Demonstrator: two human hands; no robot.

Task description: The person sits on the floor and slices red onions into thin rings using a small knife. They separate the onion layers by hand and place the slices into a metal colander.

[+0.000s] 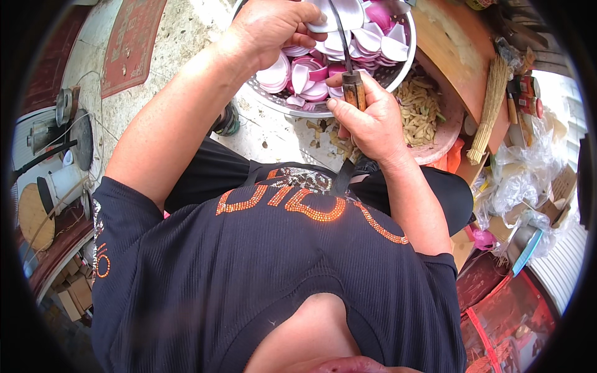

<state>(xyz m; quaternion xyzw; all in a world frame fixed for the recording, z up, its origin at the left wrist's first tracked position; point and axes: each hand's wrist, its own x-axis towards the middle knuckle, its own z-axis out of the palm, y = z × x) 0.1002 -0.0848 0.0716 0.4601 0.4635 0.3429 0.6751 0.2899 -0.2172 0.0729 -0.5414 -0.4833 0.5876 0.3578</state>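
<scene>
My left hand (pixel 270 28) is closed on a large pale onion piece (pixel 342 13), pinched between thumb and fingers. In my right hand (pixel 373 121) is a knife (pixel 353 92), gripped by its worn wooden handle. The thin, dark, slightly curved blade points away from me and lies against or just in front of the onion piece; contact cannot be made out. Below both hands sits a white perforated colander (pixel 268 101), heaped with purple-and-white onion pieces (pixel 305 79). Its far side is cut off by the picture's top edge.
Right of the colander, a pink basin (pixel 449 127) holds pale yellowish peelings or scraps (pixel 418 105). A wooden board (pixel 463 56) leans over it, with a straw whisk broom (pixel 488 109) alongside. Plastic bags (pixel 528 168) pile up further right. Left lies a red mat (pixel 132 46).
</scene>
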